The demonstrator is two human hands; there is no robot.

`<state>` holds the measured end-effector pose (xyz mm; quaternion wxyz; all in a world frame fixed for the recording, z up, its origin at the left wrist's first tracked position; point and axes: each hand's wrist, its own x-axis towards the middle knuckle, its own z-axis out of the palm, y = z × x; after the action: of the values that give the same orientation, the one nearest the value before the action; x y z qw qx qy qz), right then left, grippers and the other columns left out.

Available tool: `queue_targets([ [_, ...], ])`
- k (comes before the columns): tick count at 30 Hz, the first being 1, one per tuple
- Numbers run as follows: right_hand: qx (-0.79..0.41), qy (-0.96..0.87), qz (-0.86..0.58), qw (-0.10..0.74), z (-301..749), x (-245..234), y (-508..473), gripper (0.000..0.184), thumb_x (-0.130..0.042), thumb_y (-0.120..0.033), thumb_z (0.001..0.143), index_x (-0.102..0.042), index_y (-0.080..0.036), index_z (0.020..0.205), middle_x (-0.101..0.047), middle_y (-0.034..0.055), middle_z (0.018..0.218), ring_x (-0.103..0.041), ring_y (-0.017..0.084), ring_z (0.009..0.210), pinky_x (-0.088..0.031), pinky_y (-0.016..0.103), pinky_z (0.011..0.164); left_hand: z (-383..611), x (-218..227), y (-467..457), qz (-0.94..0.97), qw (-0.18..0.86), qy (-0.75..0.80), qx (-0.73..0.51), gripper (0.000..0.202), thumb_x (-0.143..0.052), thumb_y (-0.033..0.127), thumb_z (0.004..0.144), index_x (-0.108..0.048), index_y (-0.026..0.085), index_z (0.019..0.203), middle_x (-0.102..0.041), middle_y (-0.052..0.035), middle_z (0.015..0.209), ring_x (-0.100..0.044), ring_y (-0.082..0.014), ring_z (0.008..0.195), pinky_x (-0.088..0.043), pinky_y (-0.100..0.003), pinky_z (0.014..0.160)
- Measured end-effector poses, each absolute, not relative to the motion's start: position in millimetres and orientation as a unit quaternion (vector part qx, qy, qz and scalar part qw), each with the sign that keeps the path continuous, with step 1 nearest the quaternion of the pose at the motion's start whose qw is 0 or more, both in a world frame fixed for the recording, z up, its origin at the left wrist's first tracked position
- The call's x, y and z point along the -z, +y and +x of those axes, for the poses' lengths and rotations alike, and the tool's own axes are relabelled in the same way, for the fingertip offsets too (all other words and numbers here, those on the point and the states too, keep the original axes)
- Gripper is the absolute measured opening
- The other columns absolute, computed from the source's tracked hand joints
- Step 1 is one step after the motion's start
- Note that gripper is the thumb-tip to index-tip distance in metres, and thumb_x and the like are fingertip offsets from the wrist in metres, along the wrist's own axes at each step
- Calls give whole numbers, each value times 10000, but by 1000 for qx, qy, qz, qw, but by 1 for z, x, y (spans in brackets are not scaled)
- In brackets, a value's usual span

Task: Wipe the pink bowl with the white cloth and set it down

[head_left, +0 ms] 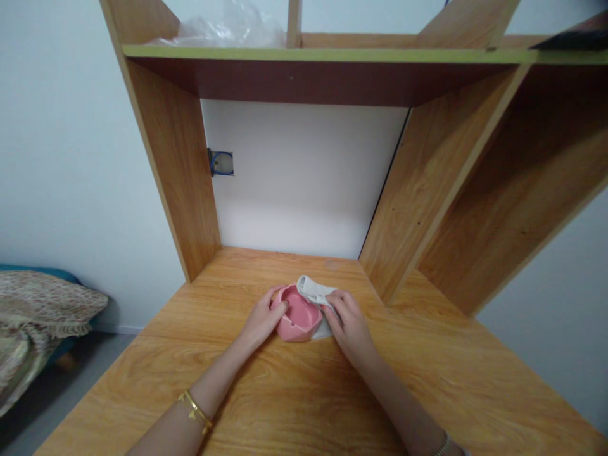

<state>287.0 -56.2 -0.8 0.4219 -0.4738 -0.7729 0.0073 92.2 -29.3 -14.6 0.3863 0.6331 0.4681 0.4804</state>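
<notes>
A small pink bowl-like dish (298,315) rests on the wooden desk (304,392), near its middle. My left hand (263,320) grips the dish's left rim, thumb over the edge. My right hand (349,326) is closed on a white cloth (314,291) that lies over and beside the dish's right rim. Part of the cloth is hidden under my right fingers and behind the dish.
Wooden side panels (180,190) and a slanted divider (427,209) frame the desk bay, under a shelf (313,63) holding clear plastic (228,28). A wall socket (221,163) sits at back left. A bed with a patterned blanket (38,316) is at far left.
</notes>
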Motion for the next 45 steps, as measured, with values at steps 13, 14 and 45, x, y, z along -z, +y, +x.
queue_targets([
  [13, -75, -742, -478, 465, 276, 11, -54, 160, -456, -300, 795, -581, -206, 827, -483, 61, 907, -514, 184, 862, -442, 311, 759, 102, -1, -49, 709, 276, 456, -461, 430, -517, 238, 729, -495, 194, 1156, -542, -64, 1142, -481, -198, 1051, -331, -347, 942],
  [14, -85, -726, -490, 476, 276, 13, -53, 161, -463, -292, 784, -556, -199, 877, -487, 58, 884, -521, 177, 813, -454, 304, 716, 102, -2, -49, 714, 270, 457, -456, 437, -516, 248, 732, -488, 199, 1165, -544, -66, 1129, -486, -200, 1037, -339, -351, 932],
  [45, -280, -551, -504, 603, 272, 17, -48, 637, -480, -292, 718, -234, -143, 1286, -582, 120, 1009, -565, 209, 940, -467, 338, 784, 115, 3, -67, 750, 322, 410, -408, 1001, -726, 431, 539, -151, 189, 1322, -437, -140, 1251, -467, -274, 1082, -367, -383, 890],
])
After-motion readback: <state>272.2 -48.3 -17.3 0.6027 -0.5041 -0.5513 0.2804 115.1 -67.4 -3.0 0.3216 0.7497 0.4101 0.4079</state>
